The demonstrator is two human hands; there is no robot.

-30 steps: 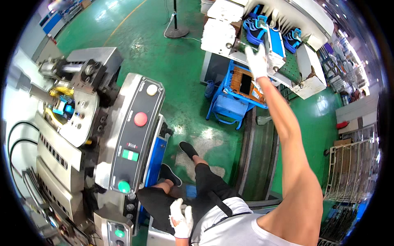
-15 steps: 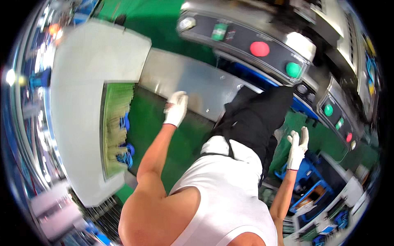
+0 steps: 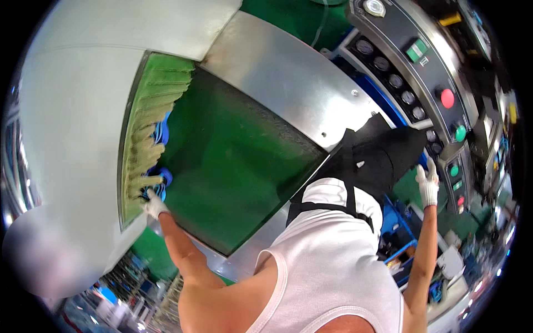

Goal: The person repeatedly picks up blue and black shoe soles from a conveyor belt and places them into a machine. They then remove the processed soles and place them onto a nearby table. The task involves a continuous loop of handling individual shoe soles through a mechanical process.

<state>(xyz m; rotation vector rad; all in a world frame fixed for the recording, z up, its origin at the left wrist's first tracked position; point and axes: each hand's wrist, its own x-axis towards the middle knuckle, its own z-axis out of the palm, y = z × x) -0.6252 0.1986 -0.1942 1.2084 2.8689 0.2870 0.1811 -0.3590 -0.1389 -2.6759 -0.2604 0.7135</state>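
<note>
Blue sandal (image 3: 167, 176), the nearer of two to the person's left hand (image 3: 154, 205), lay at the edge of a green conveyor belt (image 3: 239, 161), partly behind the yellowish-green flaps of a strip curtain (image 3: 139, 161). The left hand, in a white glove, reached in with its fingers extended onto the sandal's lighter blue straps; whether they pinched them could not be told. The second blue sandal (image 3: 165, 129) stood farther up the same curtain, also partly covered by the flaps and apart from the hand.

White casing (image 3: 78, 127) enclosed the curtain's outer side, and a bare steel plate (image 3: 283, 66) bordered the belt's upper right edge. The right hand (image 3: 428, 183), gloved in white as well, was held out on the other side of the body with its fingers spread and nothing between them. Near it were the black shorts (image 3: 383, 150) and a dark control panel (image 3: 430, 72) carrying a red button (image 3: 447, 98) and a green button (image 3: 459, 132). A row of round gauges (image 3: 395, 81) ran alongside that panel.
</note>
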